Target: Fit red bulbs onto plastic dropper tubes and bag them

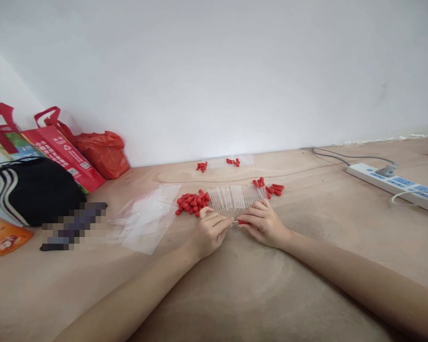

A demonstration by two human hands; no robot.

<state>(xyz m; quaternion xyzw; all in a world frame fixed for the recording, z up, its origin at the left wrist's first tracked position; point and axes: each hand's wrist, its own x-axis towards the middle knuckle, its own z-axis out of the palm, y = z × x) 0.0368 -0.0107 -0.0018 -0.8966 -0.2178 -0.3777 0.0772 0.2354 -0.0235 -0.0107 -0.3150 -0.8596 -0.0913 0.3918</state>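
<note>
My left hand [210, 232] is closed on one end of a thin glass dropper tube [236, 222], most of it hidden by the fingers. Pinched in my right hand [266, 223] is a red rubber dropper bulb [243, 222], which meets the tube's other end between the two hands. Just beyond the hands lies a row of clear glass tubes [230, 197]. A pile of loose red bulbs [190, 203] sits at the row's left. To the right, several red bulbs [275, 190] lie at the row's end, some on tubes.
Clear plastic bags [148, 221] lie left of the bulbs. Farther back is another small bag with red bulbs [233, 162] and tubes. Shopping bags [69, 154], a black bag [39, 190] and an orange packet [7, 237] stand far left. A power strip [395, 183] with cables lies right.
</note>
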